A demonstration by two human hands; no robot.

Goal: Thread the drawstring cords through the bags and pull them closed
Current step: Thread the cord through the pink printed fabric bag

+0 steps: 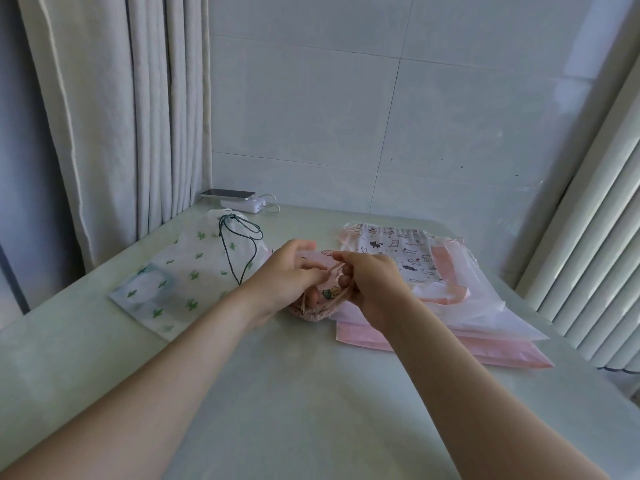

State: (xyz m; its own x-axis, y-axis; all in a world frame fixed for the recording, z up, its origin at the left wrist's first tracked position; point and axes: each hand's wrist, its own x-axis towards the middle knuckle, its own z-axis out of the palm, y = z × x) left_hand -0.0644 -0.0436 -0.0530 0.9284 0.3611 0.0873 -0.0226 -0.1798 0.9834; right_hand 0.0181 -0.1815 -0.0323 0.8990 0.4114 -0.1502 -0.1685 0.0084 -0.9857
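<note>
A small pink printed bag (313,311) lies at the middle of the table, its gathered mouth toward me. My left hand (289,275) and my right hand (372,282) meet over it, each pinching its tan drawstring cord (334,269). A white cactus-print bag (187,275) lies to the left with a dark green cord (239,251) looped across it. On the right, a cat-print bag (401,252) rests on a stack of pink and translucent bags (485,306). My hands hide most of the pink bag.
A phone (227,194) on a white power bank (244,204) with a cable sits at the table's back left corner. Curtains (114,116) hang at the left, a ribbed radiator (595,237) stands at the right, and a tiled wall (381,116) rises behind.
</note>
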